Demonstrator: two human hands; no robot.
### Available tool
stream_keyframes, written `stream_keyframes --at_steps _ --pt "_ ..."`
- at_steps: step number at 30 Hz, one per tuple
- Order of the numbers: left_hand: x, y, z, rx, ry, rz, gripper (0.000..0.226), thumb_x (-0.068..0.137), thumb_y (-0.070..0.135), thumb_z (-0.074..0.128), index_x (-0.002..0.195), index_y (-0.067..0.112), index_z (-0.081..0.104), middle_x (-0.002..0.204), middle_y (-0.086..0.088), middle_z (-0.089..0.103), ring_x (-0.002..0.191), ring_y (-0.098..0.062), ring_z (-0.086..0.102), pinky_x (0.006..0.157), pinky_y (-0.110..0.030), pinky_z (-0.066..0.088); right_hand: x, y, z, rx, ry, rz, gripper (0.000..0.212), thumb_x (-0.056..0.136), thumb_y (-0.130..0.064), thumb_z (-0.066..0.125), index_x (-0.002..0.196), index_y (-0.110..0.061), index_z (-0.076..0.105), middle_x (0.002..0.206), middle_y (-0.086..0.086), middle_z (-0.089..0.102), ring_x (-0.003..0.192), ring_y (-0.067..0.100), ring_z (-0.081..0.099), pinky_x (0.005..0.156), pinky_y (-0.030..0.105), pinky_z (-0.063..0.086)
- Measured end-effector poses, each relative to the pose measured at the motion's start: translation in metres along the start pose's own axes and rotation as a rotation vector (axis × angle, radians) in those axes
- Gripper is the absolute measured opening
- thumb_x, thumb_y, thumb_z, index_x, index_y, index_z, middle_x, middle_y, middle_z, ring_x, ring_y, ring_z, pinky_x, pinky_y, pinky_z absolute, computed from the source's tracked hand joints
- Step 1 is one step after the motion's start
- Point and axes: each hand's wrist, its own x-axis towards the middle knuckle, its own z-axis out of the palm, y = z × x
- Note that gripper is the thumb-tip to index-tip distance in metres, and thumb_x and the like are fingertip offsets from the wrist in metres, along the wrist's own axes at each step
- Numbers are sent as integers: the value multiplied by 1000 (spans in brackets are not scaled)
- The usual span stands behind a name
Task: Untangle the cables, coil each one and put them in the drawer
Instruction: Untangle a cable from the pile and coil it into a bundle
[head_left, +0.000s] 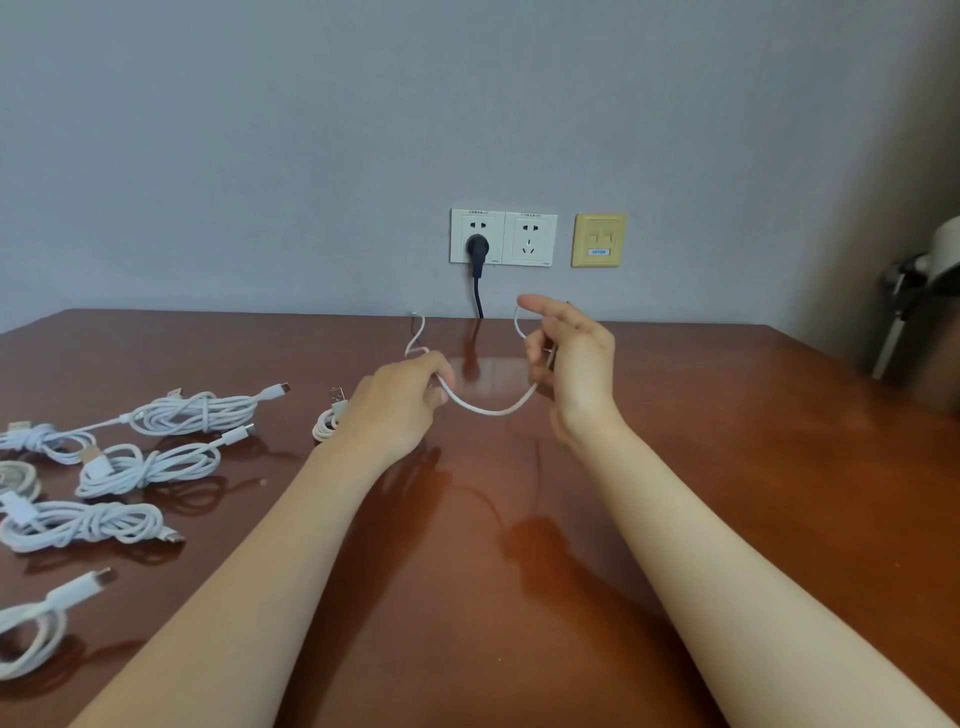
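Item: one short white cable (488, 412), thin, light and limp, held above the table (727, 467). Left hand (400, 402): fingers curled round it, one end rising free beyond the knuckles. Right hand (574, 364): pinches it, forefinger extended, a loop standing above the pinch. Between the grips it sags in a soft curve. Likely smooth and springy, so best taken near a plug end. Coiled cables (192, 413) lie left of the left-hand grip. Drawer not seen.
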Motion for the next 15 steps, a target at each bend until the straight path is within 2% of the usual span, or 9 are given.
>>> stream_keyframes --at_steps 2,4,6,7,9,11,13,14,15 --pt "0 2 -1 4 38 82 15 94 8 48 94 20 57 82 6 50 92 -25 56 69 -28 32 3 2 -3 -222 59 73 36 85 0 35 75 -18 64 37 -7 46 32 4 33 41 18 26" --pt "-1 3 0 61 -11 206 17 94 7 47 92 19 59 88 3 52 92 -21 52 70 -26 30 3 4 -4 -489 -23 199 31 85 -9 42 65 -20 61 42 -6 52 39 7 38 46 22 26" --pt "-3 7 1 61 -84 328 19 92 5 48 88 19 60 92 2 55 95 -19 51 77 -26 33 3 11 -4 -681 -141 303 32 89 -27 46 61 -19 58 51 -3 54 46 10 38 48 24 26" --pt "-4 12 2 36 -107 385 18 90 4 50 87 18 61 92 4 56 96 -16 51 81 -25 35 2 14 -3 -699 -172 332 36 90 -35 46 60 -19 58 51 -3 54 49 11 39 50 25 27" --pt "-5 24 6 -9 -119 465 17 88 3 52 86 16 62 89 11 54 93 -10 49 84 -22 36 2 20 -3 -558 -194 396 36 90 -44 48 65 -20 57 49 -4 51 51 12 40 52 25 29" --pt "-6 29 9 4 -150 452 18 87 6 52 86 19 63 88 14 53 94 -10 50 87 -27 40 2 23 -3 -407 -183 404 29 91 -37 51 71 -19 60 56 0 54 55 16 47 56 28 39" --pt "-6 26 10 78 -184 438 19 89 8 51 90 23 64 92 13 55 99 -12 51 88 -34 42 8 26 -5 -489 -141 337 30 92 -24 50 66 -15 60 56 2 58 65 22 55 69 37 48" --pt "-7 23 10 100 -185 431 23 90 8 49 95 25 64 95 12 56 101 -13 52 88 -33 41 10 27 -6 -586 -130 305 32 91 -21 47 63 -15 60 57 1 59 68 23 55 72 38 48" --pt "-7 20 8 94 -165 414 28 90 6 47 100 26 63 99 12 58 102 -13 53 88 -31 41 10 27 -6 -687 -128 271 32 91 -21 44 66 -16 63 65 3 63 74 25 56 72 36 46"
